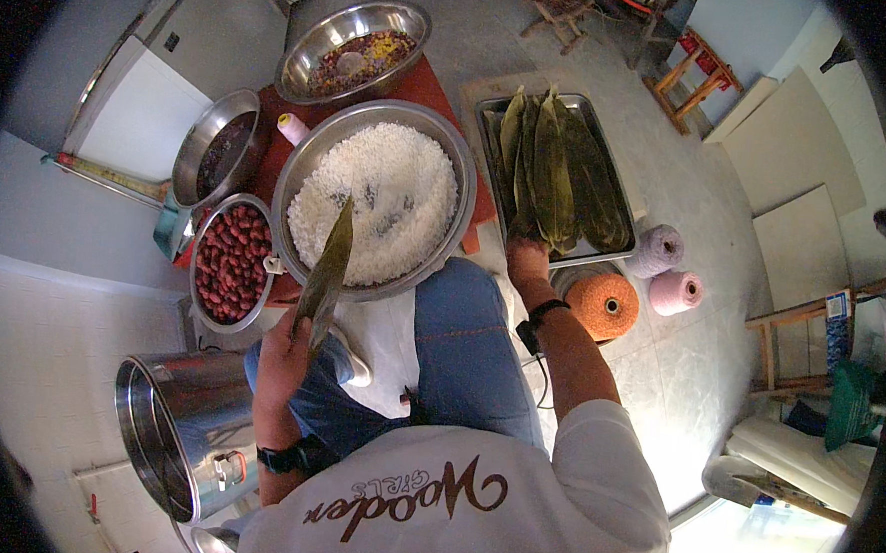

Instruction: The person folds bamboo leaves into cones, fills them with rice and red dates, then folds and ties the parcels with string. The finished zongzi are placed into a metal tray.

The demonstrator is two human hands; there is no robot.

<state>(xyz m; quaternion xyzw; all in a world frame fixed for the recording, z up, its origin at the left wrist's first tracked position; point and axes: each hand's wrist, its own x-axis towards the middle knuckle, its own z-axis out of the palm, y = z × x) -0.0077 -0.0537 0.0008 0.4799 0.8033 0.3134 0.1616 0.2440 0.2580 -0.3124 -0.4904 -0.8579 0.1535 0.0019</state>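
Note:
My left hand (285, 355) holds a long green leaf (327, 274), its tip reaching over the metal basin (468, 195) of white rice (411, 162). At the near end of a metal tray (630, 211), my right hand (526, 258) touches the base of the stacked long leaves (550, 169); its fingertips are hidden among them. A bowl of red dates (232, 265) stands left of the rice. Behind it is a basin with dark contents (228, 152), and farther back a basin of mixed beans and grains (364, 58). A cone of orange twine (601, 306) lies beside my right wrist.
The basins stand on a red table (437, 96) with a small thread spool (293, 128). Purple yarn (658, 250) and pink yarn (676, 292) are on the floor at the right. A large steel pot (217, 422) is at the lower left, a wooden stool (690, 79) at the back right.

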